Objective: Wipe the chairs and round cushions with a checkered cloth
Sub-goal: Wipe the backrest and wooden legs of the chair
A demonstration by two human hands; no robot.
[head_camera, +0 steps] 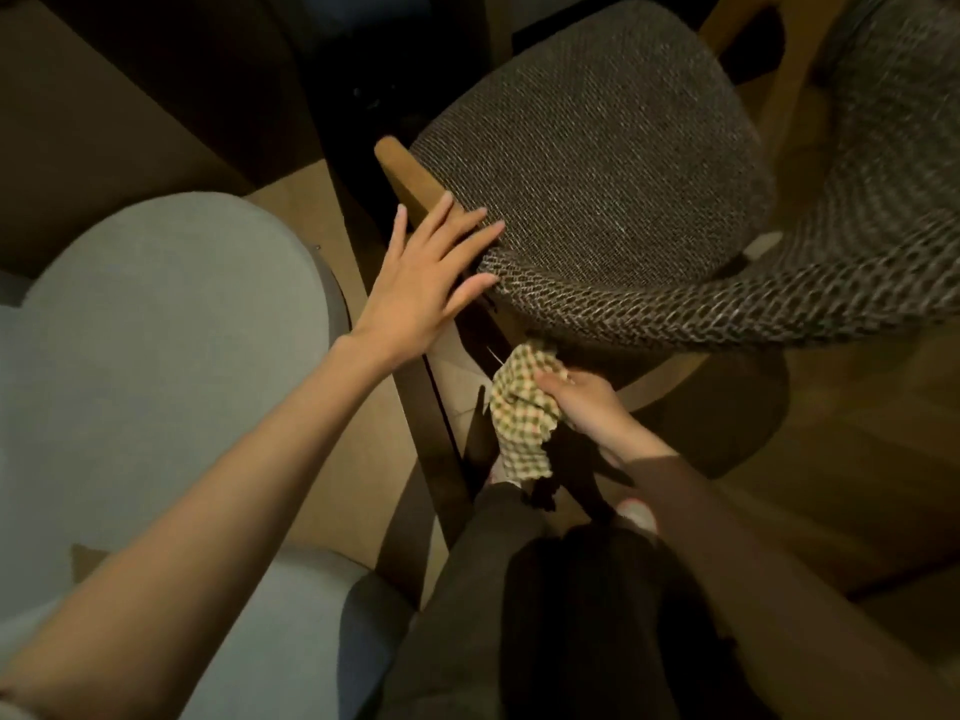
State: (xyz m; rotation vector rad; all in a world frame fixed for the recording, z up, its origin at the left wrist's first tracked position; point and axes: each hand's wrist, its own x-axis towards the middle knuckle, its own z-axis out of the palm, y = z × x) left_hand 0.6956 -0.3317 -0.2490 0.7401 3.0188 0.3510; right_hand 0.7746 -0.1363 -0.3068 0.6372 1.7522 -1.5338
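Cloth (pixel 519 414), half shadowed, in grip of right hand (pixel 592 413); left hand (pixel 421 288) flat on seat (pixel 597 163)

woven chair (pixel 597 163): no text, label or brand readable
checkered cloth (pixel 519 407), just below the woven chair's front edge: check pattern only, no writing
grey cushion (pixel 156 330), left of the woven chair: no readable marks

Home dining corner: upholstered wooden chair (pixel 597 163), wood floor (pixel 831 459).
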